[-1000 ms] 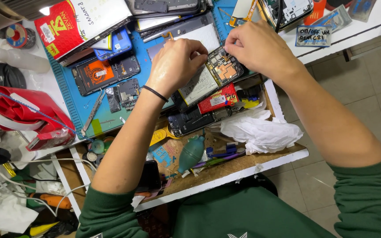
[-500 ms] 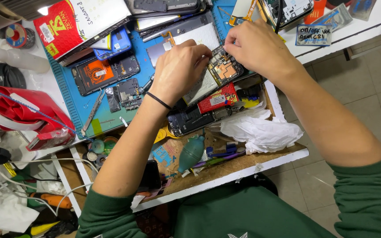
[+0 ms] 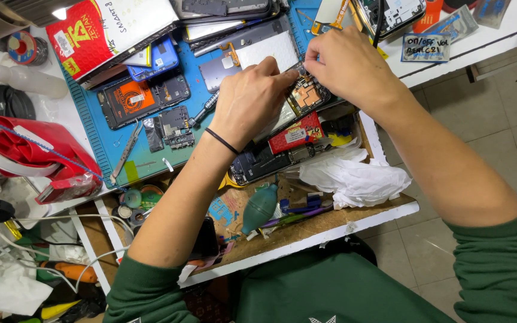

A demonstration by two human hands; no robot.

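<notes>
While the left hand (image 3: 252, 98) lies curled over an opened smartphone with bare orange-and-black circuitry (image 3: 306, 96) on the blue silicone work mat (image 3: 121, 149) of the desk, the right hand (image 3: 348, 66) pinches closed at the phone's upper edge. Just below lie a red flat battery (image 3: 296, 133) and crumpled white tissue (image 3: 354, 176); a teal rubber dust blower (image 3: 260, 207) sits nearer the body.

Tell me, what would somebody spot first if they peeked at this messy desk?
Probably the two hands in the middle: the left hand and right hand both pinch at an opened phone with its orange insides showing, above a blue work mat. Next, the big red tape dispenser at the left edge, and the crumpled white cloth just below the hands.
</notes>
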